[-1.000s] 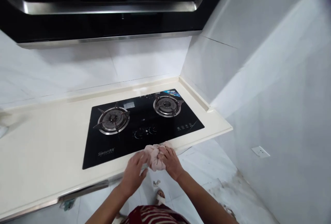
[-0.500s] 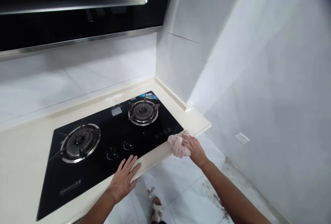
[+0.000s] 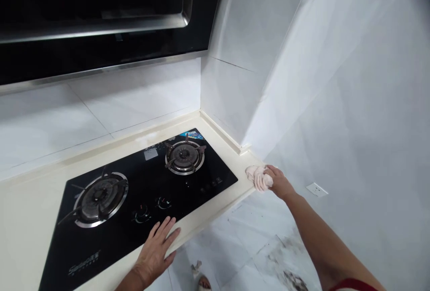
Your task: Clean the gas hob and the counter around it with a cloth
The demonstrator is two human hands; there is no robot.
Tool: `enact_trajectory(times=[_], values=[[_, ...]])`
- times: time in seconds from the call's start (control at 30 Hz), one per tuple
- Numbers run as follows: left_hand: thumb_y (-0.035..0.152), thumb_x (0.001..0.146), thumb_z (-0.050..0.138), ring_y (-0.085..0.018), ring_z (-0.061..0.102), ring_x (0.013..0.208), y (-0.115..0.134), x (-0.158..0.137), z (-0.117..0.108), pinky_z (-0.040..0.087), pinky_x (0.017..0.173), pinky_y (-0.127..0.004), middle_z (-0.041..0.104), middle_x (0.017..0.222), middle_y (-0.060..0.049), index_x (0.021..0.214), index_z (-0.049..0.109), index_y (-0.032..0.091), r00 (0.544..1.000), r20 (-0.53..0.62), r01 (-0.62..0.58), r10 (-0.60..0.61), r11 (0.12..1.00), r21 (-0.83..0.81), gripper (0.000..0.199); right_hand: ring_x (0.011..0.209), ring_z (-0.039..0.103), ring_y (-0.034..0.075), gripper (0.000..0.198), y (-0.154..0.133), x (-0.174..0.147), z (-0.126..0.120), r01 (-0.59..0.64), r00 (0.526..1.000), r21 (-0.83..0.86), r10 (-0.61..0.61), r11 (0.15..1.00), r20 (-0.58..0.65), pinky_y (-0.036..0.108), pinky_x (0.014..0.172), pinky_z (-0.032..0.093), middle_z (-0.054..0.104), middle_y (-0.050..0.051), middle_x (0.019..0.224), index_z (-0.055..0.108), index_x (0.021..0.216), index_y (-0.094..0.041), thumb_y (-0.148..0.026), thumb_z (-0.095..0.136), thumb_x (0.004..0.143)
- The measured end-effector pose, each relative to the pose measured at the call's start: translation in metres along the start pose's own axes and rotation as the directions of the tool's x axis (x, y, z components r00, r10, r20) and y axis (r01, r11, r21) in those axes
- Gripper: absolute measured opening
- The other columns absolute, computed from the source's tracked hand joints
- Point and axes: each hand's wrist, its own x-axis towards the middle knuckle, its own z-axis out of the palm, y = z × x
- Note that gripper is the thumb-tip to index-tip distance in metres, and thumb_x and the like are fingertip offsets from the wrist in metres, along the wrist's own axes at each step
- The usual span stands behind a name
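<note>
To the right of the black gas hob [image 3: 144, 183], on the end of the cream counter [image 3: 208, 210], a crumpled pale pink cloth [image 3: 258, 178] was gripped by the person's right hand [image 3: 280, 183]. Half a second earlier, the cloth had been at the hob's front right corner; it had since moved farther right, clear of the glass. A second earlier, both hands had been close together at it, by the hob's front edge. The left hand [image 3: 152, 253], well apart from it, held nothing, fingers spread over the hob's front edge, much as half a second before. A red sleeve [image 3: 352, 284] had appeared, nearer than the hob and to its right.
</note>
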Motion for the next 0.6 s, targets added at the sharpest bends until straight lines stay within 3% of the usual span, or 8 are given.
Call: enact_trajectory(times=[0.13, 0.23, 0.33, 0.43, 0.6], values=[[0.028, 0.083, 0.064, -0.03, 0.032, 0.144, 0.002, -0.003, 0.002, 0.031, 0.115, -0.048, 0.031, 0.159, -0.007, 0.146, 0.041, 0.03, 1.0, -0.013, 0.019, -0.019, 1.0, -0.017, 0.067, 0.134, 0.041, 0.028, 0.057, -0.019, -0.001, -0.004, -0.006, 0.999, -0.024, 0.005, 1.0, -0.034, 0.043, 0.112, 0.031, 0.046, 0.016, 0.142, 0.06, 0.121, -0.018, -0.009, 0.06, 0.065], [0.029, 0.082, 0.065, -0.031, 0.032, 0.145, 0.004, -0.005, 0.004, 0.029, 0.116, -0.05, 0.03, 0.16, -0.007, 0.145, 0.042, 0.031, 0.999, 0.014, 0.045, -0.044, 0.997, -0.063, 0.067, 0.133, 0.042, 0.029, 0.054, -0.062, -0.021, 0.001, 0.028, 0.997, -0.049, -0.031, 0.998, -0.064, 0.045, 0.11, 0.033, 0.048, 0.014, 0.141, 0.06, 0.121, -0.019, -0.008, 0.056, 0.068], [0.033, 0.082, 0.066, -0.032, 0.028, 0.146, 0.004, -0.005, 0.006, 0.025, 0.117, -0.052, 0.028, 0.16, -0.007, 0.145, 0.042, 0.03, 0.994, 0.092, 0.067, -0.056, 0.99, -0.122, 0.068, 0.137, 0.037, 0.031, 0.053, -0.128, -0.052, 0.008, 0.046, 0.993, -0.088, -0.055, 0.995, -0.105, 0.043, 0.1, 0.042, 0.049, 0.007, 0.144, 0.06, 0.121, -0.023, -0.007, 0.05, 0.072], [0.042, 0.085, 0.061, -0.03, 0.024, 0.148, 0.002, -0.004, 0.008, 0.02, 0.12, -0.05, 0.027, 0.161, -0.008, 0.149, 0.036, 0.026, 0.985, 0.156, 0.107, -0.079, 0.977, -0.184, 0.07, 0.134, 0.039, 0.032, 0.052, -0.209, -0.084, 0.016, 0.098, 0.981, -0.117, -0.116, 0.988, -0.154, 0.044, 0.095, 0.043, 0.053, 0.005, 0.141, 0.062, 0.118, -0.027, -0.006, 0.049, 0.072], [0.056, 0.089, 0.054, -0.031, 0.027, 0.146, 0.005, -0.013, 0.014, 0.021, 0.12, -0.05, 0.035, 0.157, -0.012, 0.154, 0.025, 0.021, 0.996, 0.064, 0.08, -0.065, 0.954, -0.29, 0.08, 0.118, 0.052, 0.034, 0.05, -0.34, -0.126, 0.045, 0.295, 0.914, -0.114, -0.315, 0.949, -0.254, 0.045, 0.087, 0.043, 0.063, 0.005, 0.127, 0.066, 0.11, -0.031, -0.009, 0.054, 0.067]])
